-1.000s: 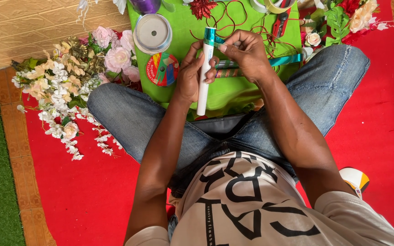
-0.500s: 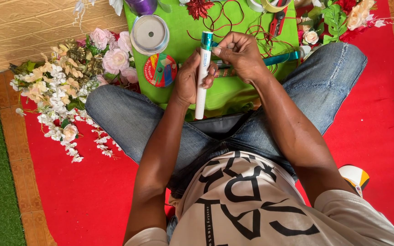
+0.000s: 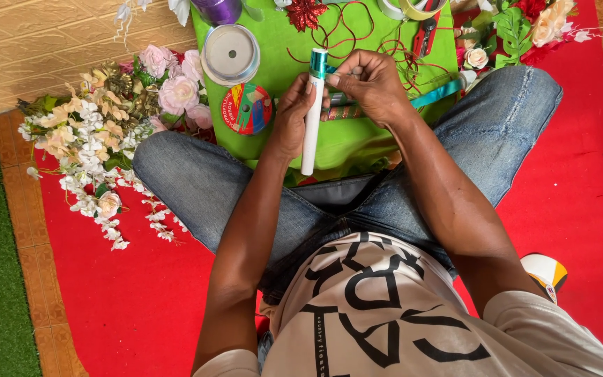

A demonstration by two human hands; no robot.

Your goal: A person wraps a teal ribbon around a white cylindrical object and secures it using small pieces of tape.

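Observation:
A white tube (image 3: pixel 311 129) stands nearly upright over my lap, its top end wrapped in teal ribbon. My left hand (image 3: pixel 291 119) grips the tube along its left side. At the tube's top, my right hand (image 3: pixel 371 87) pinches the teal ribbon (image 3: pixel 435 93), which trails off to the right. Both hands hover above a bright green sheet (image 3: pixel 357 139) that lies across my knees.
On the green sheet lie a round silver ribbon spool (image 3: pixel 230 54), a colourful tape roll (image 3: pixel 246 109), red wire loops (image 3: pixel 347 31) and a red cutter (image 3: pixel 426 35). Artificial flowers (image 3: pixel 106 132) are heaped at left, more flowers (image 3: pixel 525 28) at upper right, all on a red mat (image 3: pixel 134 307).
The tube has stayed in my hands, tilting slightly more upright. My right hand's fingers have shifted at the top end with the ribbon. The view has drifted a little.

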